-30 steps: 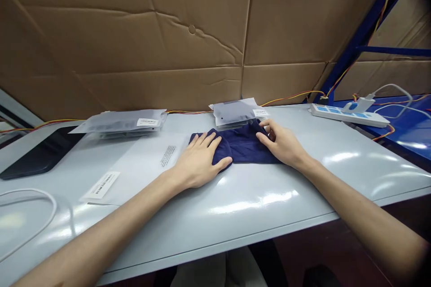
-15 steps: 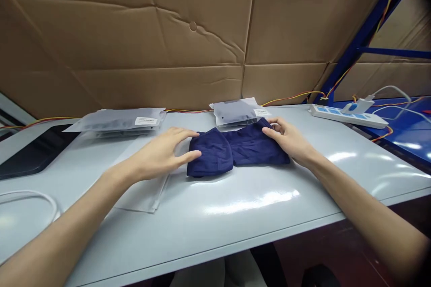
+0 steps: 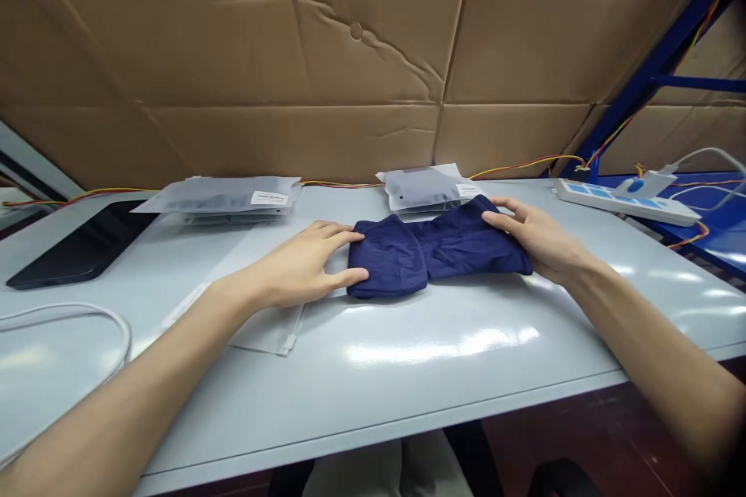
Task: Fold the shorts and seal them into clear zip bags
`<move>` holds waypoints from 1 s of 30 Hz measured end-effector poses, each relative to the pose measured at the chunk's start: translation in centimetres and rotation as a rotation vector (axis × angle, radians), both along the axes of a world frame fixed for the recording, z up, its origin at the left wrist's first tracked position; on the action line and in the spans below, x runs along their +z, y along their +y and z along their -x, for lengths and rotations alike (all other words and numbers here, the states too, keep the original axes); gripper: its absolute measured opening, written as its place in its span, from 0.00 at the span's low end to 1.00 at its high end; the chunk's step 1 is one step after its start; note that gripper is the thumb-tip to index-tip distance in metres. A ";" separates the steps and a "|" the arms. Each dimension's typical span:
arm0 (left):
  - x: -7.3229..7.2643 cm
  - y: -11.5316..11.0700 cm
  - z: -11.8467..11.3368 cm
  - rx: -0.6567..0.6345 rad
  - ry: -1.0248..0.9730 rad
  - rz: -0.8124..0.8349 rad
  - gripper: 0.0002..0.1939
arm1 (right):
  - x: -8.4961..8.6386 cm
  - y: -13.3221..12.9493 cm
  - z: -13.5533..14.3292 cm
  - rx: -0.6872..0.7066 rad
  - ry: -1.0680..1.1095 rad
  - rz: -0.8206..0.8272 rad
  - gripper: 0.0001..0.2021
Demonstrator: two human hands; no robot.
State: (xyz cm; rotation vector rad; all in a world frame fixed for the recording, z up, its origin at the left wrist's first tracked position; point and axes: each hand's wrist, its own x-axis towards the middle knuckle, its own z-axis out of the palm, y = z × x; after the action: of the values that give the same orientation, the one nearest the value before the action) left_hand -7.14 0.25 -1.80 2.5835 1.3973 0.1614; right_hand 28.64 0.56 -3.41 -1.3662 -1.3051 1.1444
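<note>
"So, what's different about the left hand (image 3: pixel 300 264)?"

"A second ago it lay flat on the navy cloth (image 3: pixel 388 258). Now it's off to the side, fingers and thumb open and curved, only their tips touching the cloth's left end."

"And the right hand (image 3: pixel 539 241)?"

"Still at the other end, thumb and fingers pinching the upper corner. That side sits more raised and slanted than before."

"How does the cloth look?"

"Soft, matte and finely wrinkled. It's on the table (image 3: pixel 350 404) between both sets of fingers: a rounded, folded flap toward the left ones, a longer panel toward the right."

"Anything under the left hand?"

"A thin, frosted plastic bag (image 3: pixel 265 332), flat, with a small slider at its near corner. The forearm hides part of it."

"And past the fingertips?"

"Two piles of cloudy bags with white labels: a wide pile (image 3: pixel 215 198) beyond the left fingers, a smaller pile (image 3: pixel 425 190) just behind the cloth. Creased brown cardboard (image 3: pixel 233 54) stands behind, and the tabletop is glossy."
</note>
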 end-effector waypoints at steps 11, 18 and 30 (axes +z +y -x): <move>-1.5 -0.1 -2.8 0.007 -0.045 -0.138 0.35 | 4.7 0.9 7.0 0.038 -0.357 -0.214 0.21; -0.2 -0.2 -1.3 0.138 -0.197 0.025 0.27 | 2.6 1.2 12.9 0.302 -0.459 -0.157 0.26; 0.7 -0.3 0.3 0.468 0.168 -0.123 0.29 | 1.8 0.8 8.9 0.476 -0.892 -0.433 0.11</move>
State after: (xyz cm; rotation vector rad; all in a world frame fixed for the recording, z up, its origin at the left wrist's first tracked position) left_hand -7.49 -0.10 -1.09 2.3588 2.0983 0.1018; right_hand 19.73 1.39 -1.59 -1.2948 -2.4478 0.4366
